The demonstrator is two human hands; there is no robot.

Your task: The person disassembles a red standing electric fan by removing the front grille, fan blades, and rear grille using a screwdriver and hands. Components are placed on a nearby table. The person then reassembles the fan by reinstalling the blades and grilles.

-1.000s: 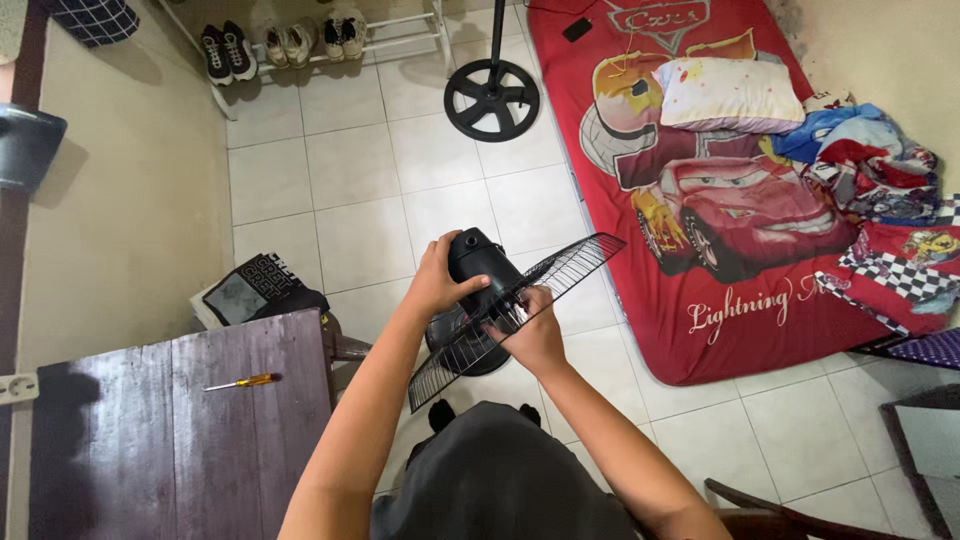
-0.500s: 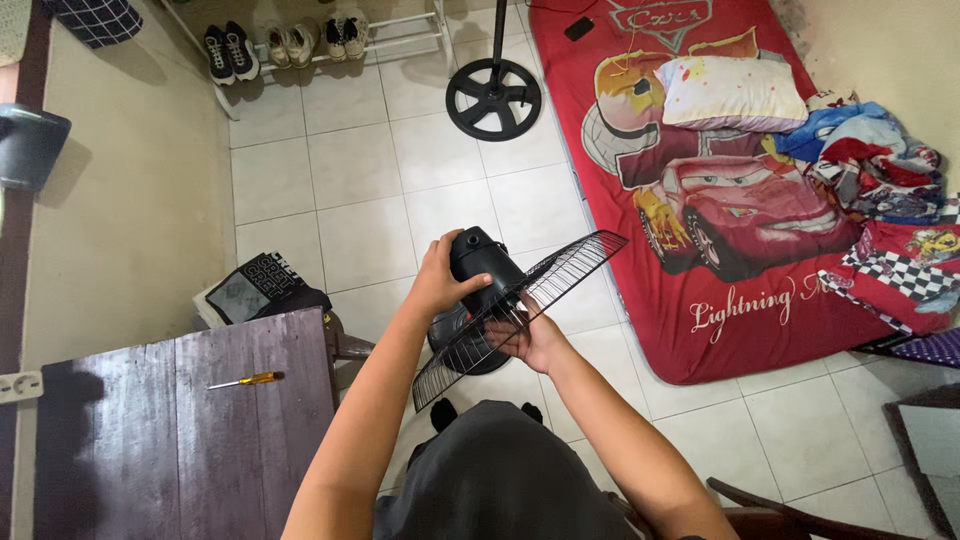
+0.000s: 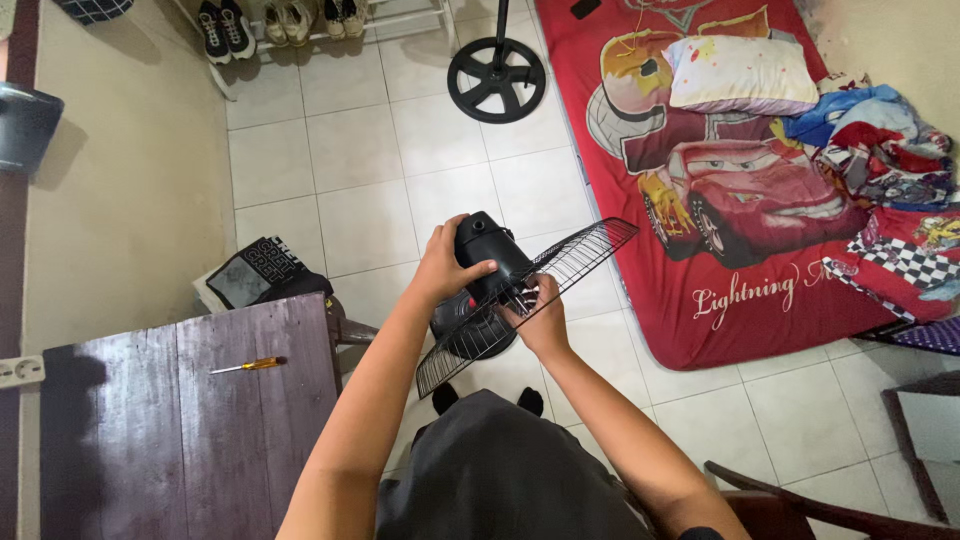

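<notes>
I hold a black fan head in front of me, above the tiled floor. My left hand (image 3: 446,268) grips the black motor housing (image 3: 487,248) from the left. Fixed to the housing is a round black wire grille (image 3: 580,258), tilted from lower left to upper right. My right hand (image 3: 541,315) is at the centre of the grille, with its fingers closed around the wires at the hub.
A dark wooden table (image 3: 180,420) at lower left carries a yellow-handled screwdriver (image 3: 250,365). A black fan stand base (image 3: 496,78) rests on the tiles, a shoe rack (image 3: 300,20) behind it. A red mattress (image 3: 740,180) with a pillow (image 3: 738,75) lies right. A chair back (image 3: 820,505) is lower right.
The fan head has shifted slightly upward in view as the camera tilted. My right hand has turned at the grille's hub and now grips the wires from below.
</notes>
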